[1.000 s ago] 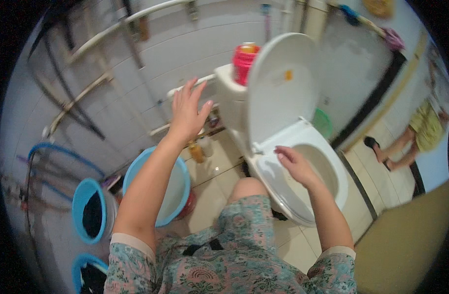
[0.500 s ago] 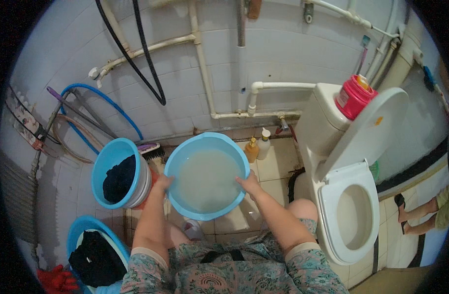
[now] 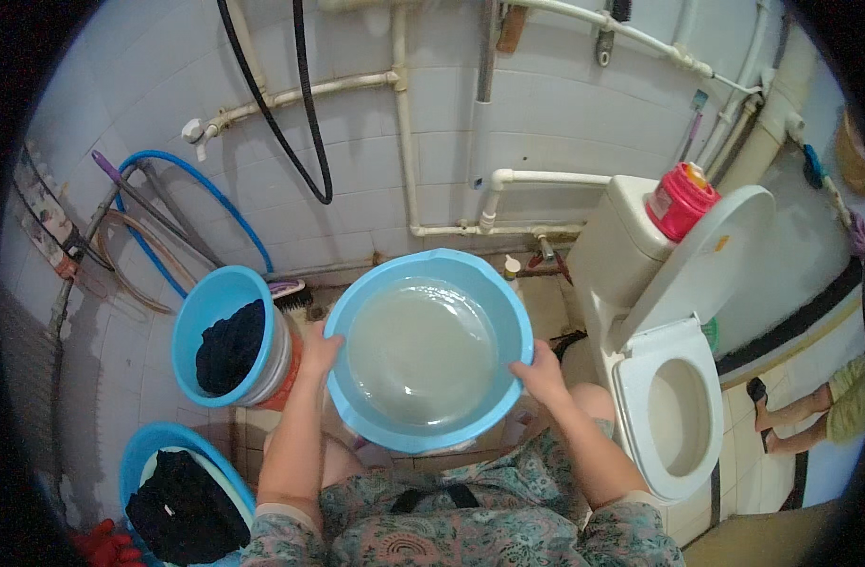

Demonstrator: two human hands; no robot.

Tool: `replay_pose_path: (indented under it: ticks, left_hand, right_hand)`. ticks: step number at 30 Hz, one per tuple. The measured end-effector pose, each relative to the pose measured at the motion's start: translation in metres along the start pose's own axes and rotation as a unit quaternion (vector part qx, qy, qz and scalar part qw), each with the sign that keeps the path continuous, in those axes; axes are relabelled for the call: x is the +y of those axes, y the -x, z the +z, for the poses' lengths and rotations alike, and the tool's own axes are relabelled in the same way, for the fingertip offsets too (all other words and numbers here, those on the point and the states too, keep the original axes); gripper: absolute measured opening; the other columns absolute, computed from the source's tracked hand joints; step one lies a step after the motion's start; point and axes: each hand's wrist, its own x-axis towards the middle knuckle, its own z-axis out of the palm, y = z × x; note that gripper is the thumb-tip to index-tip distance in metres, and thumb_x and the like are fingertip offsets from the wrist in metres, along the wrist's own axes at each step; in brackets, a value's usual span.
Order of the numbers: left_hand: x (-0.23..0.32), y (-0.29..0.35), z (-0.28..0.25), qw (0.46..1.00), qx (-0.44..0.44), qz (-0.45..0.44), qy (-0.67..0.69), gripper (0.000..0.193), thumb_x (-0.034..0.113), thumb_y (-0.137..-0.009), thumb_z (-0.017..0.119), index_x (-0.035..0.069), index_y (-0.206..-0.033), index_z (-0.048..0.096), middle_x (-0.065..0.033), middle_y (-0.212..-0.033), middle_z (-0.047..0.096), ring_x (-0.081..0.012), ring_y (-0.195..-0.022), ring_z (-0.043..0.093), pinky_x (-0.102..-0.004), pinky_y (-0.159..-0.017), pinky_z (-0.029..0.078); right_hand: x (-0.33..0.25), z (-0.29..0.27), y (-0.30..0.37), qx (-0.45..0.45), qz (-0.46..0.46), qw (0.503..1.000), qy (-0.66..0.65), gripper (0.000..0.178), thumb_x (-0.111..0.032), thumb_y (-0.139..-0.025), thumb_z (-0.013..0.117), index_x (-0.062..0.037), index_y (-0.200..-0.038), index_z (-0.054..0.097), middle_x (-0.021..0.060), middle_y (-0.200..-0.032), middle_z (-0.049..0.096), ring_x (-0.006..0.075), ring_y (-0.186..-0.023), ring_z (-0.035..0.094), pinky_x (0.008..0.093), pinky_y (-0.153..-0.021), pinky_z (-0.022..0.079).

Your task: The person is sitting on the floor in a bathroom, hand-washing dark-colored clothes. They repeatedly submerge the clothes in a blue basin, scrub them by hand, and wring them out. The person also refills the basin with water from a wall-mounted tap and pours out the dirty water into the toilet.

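A light blue plastic basin (image 3: pixel 428 437) hangs in front of me, held up by its rim. Cloudy greyish water (image 3: pixel 423 350) fills its lower part. My left hand (image 3: pixel 321 348) grips the left rim, and my right hand (image 3: pixel 544 372) grips the right rim with the thumb over the edge. The fingers under the rim are hidden. Left of the basin, a blue bucket (image 3: pixel 191 364) holds dark cloth (image 3: pixel 232 350). Nearer to me, a blue tub (image 3: pixel 139 449) with a paler basin inside carries black cloth (image 3: pixel 182 510).
To the right stands a white toilet (image 3: pixel 706 444) with its lid raised and a pink-red container (image 3: pixel 680 208) on the tank. A pump bottle (image 3: pixel 512 268), a scrubbing brush (image 3: pixel 291 296), a blue hose (image 3: pixel 205 192) and wall pipes (image 3: pixel 404 142) lie beyond. Red gloves (image 3: pixel 106 546) rest lower left. Another person's legs (image 3: pixel 796 420) show far right.
The basin has come up closer and shifted right, with both hands still on its rim. It now covers one of the two bottles behind it. The water surface shows brighter glints.
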Motion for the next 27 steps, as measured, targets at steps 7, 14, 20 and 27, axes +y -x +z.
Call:
replay_pose_path:
  ticks: [7, 14, 20, 27]
  left_hand:
    - [0.129, 0.109, -0.02, 0.981, -0.157, 0.061, 0.097, 0.035, 0.002, -0.071, 0.049, -0.007, -0.104, 0.052, -0.0132, -0.091, 0.059, -0.0185, -0.076, 0.059, -0.0301, -0.072, 0.047]
    - [0.182, 0.181, 0.058, 0.892, -0.404, 0.125, 0.157, 0.031, 0.005, -0.074, 0.055, -0.006, -0.103, 0.053, -0.0095, -0.09, 0.059, -0.0161, -0.077, 0.058, -0.0292, -0.073, 0.047]
    - [0.197, 0.232, 0.167, 0.842, -0.522, 0.115, 0.071, 0.026, 0.012, -0.078, 0.055, -0.004, -0.099, 0.054, -0.0074, -0.079, 0.06, -0.0141, -0.067, 0.058, -0.0271, -0.062, 0.047]
    - [0.17, 0.277, 0.3, 0.804, -0.573, 0.156, -0.025, 0.024, 0.016, -0.08, 0.052, -0.005, -0.09, 0.057, -0.0075, -0.07, 0.058, -0.0138, -0.055, 0.053, -0.0253, -0.051, 0.043]
  right_hand:
    - [-0.069, -0.097, 0.106, 0.088, -0.012, 0.967, -0.237, 0.041, 0.002, -0.067, 0.052, 0.0076, -0.108, 0.051, 0.0116, -0.086, 0.06, 0.0166, -0.073, 0.059, 0.0268, -0.068, 0.048]
    - [-0.059, -0.217, 0.216, 0.258, -0.004, 0.918, -0.302, 0.047, -0.003, -0.062, 0.051, 0.0076, -0.108, 0.051, 0.0103, -0.085, 0.06, 0.0157, -0.068, 0.058, 0.0259, -0.066, 0.048]
    - [-0.009, -0.315, 0.284, 0.346, 0.006, 0.897, -0.275, 0.038, -0.008, -0.063, 0.051, 0.0056, -0.097, 0.055, 0.0084, -0.074, 0.057, 0.0161, -0.061, 0.055, 0.0265, -0.057, 0.047]
    - [0.041, -0.387, 0.324, 0.414, 0.039, 0.857, -0.303, 0.02, -0.012, -0.064, 0.053, 0.0001, -0.08, 0.054, 0.0065, -0.066, 0.054, 0.0158, -0.055, 0.053, 0.0277, -0.052, 0.046]
